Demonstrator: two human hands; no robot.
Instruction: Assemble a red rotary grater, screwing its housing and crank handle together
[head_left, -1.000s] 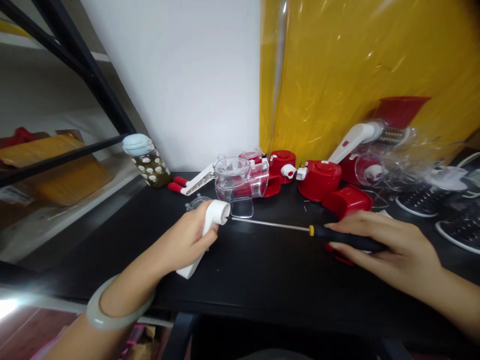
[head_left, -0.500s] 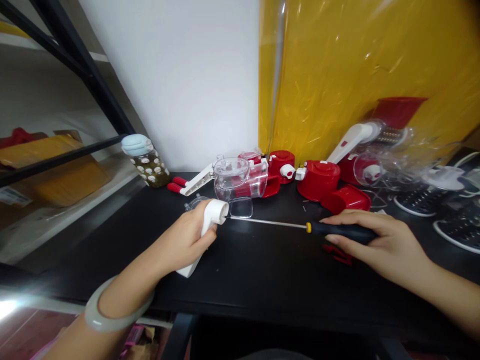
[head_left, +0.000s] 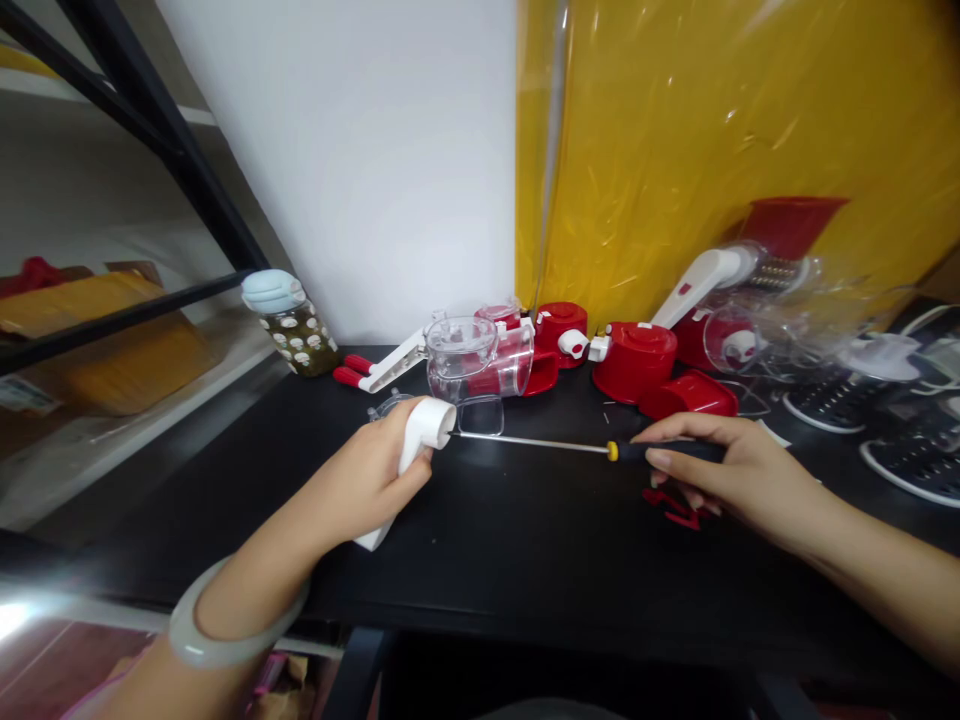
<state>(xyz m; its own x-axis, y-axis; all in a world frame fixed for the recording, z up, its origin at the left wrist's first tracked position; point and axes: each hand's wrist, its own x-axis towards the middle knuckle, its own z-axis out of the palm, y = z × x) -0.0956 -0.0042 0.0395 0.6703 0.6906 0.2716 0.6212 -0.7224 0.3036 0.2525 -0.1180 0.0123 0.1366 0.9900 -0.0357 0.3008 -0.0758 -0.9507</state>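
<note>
My left hand (head_left: 379, 465) is closed around a white plastic part (head_left: 430, 424) with a short round collar, its open end facing right. In my right hand (head_left: 720, 470) is a screwdriver (head_left: 540, 445) with a dark handle and a yellow band. The long thin shaft lies almost level, and its tip is at the mouth of the collar; how deep it reaches is hidden. Below the right fingers a small red part (head_left: 679, 510) lies on the black table (head_left: 510, 560). Behind the left hand sits a clear plastic housing (head_left: 461, 355).
Red bases (head_left: 637, 365) stand along the back, by white handles with red grips (head_left: 352, 372). An assembled red and white rotary grater (head_left: 787, 235) is at the back right, near black grater drums (head_left: 832, 400). A patterned bottle (head_left: 289, 325) stands back left, beside a shelf rack (head_left: 150, 110).
My right hand has shifted its grip forward along the screwdriver handle, with the fingers turned and curled lower. The left hand and the white part stay almost where they were.
</note>
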